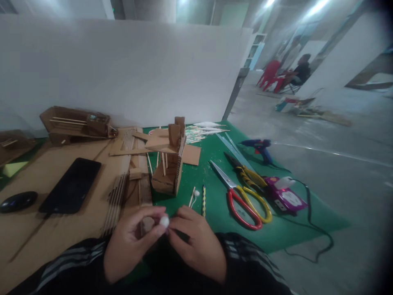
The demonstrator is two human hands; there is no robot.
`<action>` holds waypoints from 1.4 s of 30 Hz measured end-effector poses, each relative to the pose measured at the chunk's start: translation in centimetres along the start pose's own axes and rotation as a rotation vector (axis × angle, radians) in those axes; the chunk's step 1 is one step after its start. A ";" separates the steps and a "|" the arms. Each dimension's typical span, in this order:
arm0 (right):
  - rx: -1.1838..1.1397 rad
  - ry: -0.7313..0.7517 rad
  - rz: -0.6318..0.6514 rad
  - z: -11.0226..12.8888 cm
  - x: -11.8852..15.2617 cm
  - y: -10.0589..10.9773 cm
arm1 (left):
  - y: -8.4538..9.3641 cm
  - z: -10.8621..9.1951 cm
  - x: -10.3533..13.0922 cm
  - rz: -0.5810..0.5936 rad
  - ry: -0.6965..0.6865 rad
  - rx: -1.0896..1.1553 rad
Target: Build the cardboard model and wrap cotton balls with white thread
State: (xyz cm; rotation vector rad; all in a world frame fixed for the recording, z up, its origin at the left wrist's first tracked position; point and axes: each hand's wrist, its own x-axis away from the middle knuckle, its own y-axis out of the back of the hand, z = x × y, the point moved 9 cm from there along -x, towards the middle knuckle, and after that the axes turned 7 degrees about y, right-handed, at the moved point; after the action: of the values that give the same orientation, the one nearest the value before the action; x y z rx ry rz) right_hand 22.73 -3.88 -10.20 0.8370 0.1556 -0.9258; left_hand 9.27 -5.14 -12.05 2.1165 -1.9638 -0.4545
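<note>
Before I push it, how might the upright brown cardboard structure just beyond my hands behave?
The upright brown cardboard structure is probably light for its size, since its cut edges show corrugated board. Pushed near the top, it might tip, as it stands tall. Its slender pale wooden sticks could bend or loosen if gripped.

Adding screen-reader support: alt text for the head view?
A person's left hand pinches a small white object, the right hand close beside it, before a cardboard model on a green work surface. Scissors, pliers and a glue gun lie right; a black phone lies left.
</note>
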 end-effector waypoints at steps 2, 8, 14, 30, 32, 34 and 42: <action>0.020 0.008 0.017 0.0 0.0 -0.1 | -0.1 1.2 -0.1 0.009 0.121 0.040; 0.063 0.112 0.106 1.2 0.3 0.4 | -0.4 1.7 -0.3 0.096 0.134 -0.027; 0.157 0.209 0.181 3.0 0.2 1.6 | -1.5 1.3 0.1 0.202 0.151 -0.043; -0.051 0.071 -0.183 0.2 -1.2 3.2 | -2.2 1.6 0.8 0.269 0.174 0.283; -0.046 0.054 -0.191 0.1 -1.2 3.0 | -1.9 1.3 0.6 0.238 0.096 0.185; -0.035 0.044 -0.194 0.2 -1.1 2.8 | -1.4 0.5 0.3 0.196 -0.004 0.081; 0.009 0.047 -0.210 0.1 -1.0 2.2 | -0.4 -0.5 0.1 0.125 -0.103 -0.008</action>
State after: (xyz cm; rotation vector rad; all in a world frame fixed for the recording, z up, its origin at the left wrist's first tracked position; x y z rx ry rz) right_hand 23.74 -2.63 -8.44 0.8620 0.2843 -1.1045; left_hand 9.87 -5.21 -11.73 1.9876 -2.1319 -0.5568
